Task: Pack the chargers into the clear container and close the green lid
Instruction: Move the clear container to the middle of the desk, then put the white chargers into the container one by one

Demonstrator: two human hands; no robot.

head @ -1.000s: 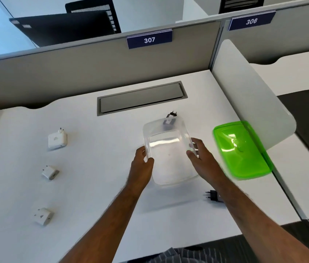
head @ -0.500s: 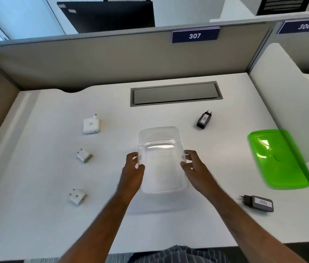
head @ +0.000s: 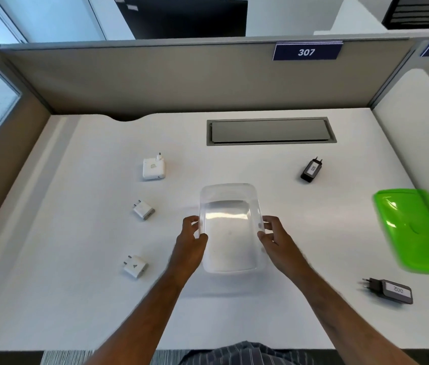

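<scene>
The clear container [head: 230, 248] stands open and empty at the desk's middle. My left hand [head: 191, 242] grips its left wall and my right hand [head: 274, 239] grips its right wall. The green lid [head: 418, 230] lies flat at the far right. Three white chargers lie to the left: a large one [head: 154, 167], a small one [head: 143, 209] and another small one [head: 134, 266]. A black charger [head: 311, 170] lies behind and right of the container. A second black charger [head: 389, 290] lies at the front right.
A grey cable hatch [head: 271, 131] is set into the white desk [head: 50, 299] at the back. Grey partition walls [head: 181, 80] close the back and left. A white divider panel [head: 418, 122] rises on the right, beside the lid.
The container, held in both hands, has moved left, away from the lid, toward the desk's middle. The back black charger, earlier seen through it, now lies in plain view.
</scene>
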